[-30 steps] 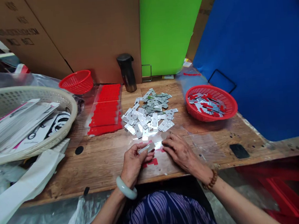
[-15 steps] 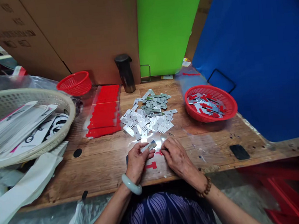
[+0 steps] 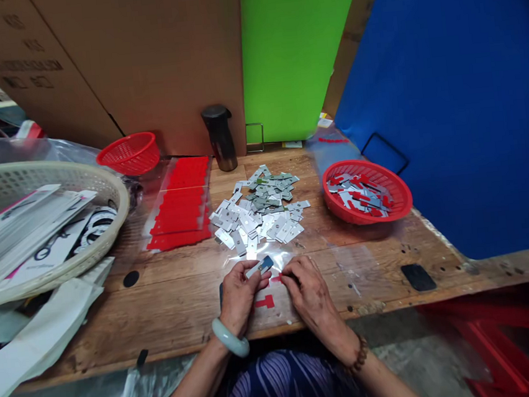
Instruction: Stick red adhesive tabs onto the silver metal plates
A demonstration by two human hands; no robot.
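Note:
Between the thumb and fingers of my left hand (image 3: 240, 294) is a small flat metal plate (image 3: 260, 266), tilted up over the table's front. My right hand (image 3: 306, 285) is closed in a pinch on a small red sticker (image 3: 276, 279), just right of the plate and apart from it. Below lies a clear sheet with another red T-shaped sticker (image 3: 264, 302) on it. Beyond my hands spreads a loose pile of metal plates (image 3: 265, 208). Sheets of red stickers (image 3: 180, 200) lie left of the pile.
A red basket (image 3: 402, 201) of plates with red stickers stands at the right. At the left are a large pale basket (image 3: 120, 187) of printed cards and a small red basket (image 3: 129, 155). A dark bottle (image 3: 220, 137) stands behind the pile, before cardboard (image 3: 148, 60).
The view has shifted slightly. My left hand still holds the plate, whose angle has changed a little. My right hand has moved slightly, with the red sticker still at its fingertips.

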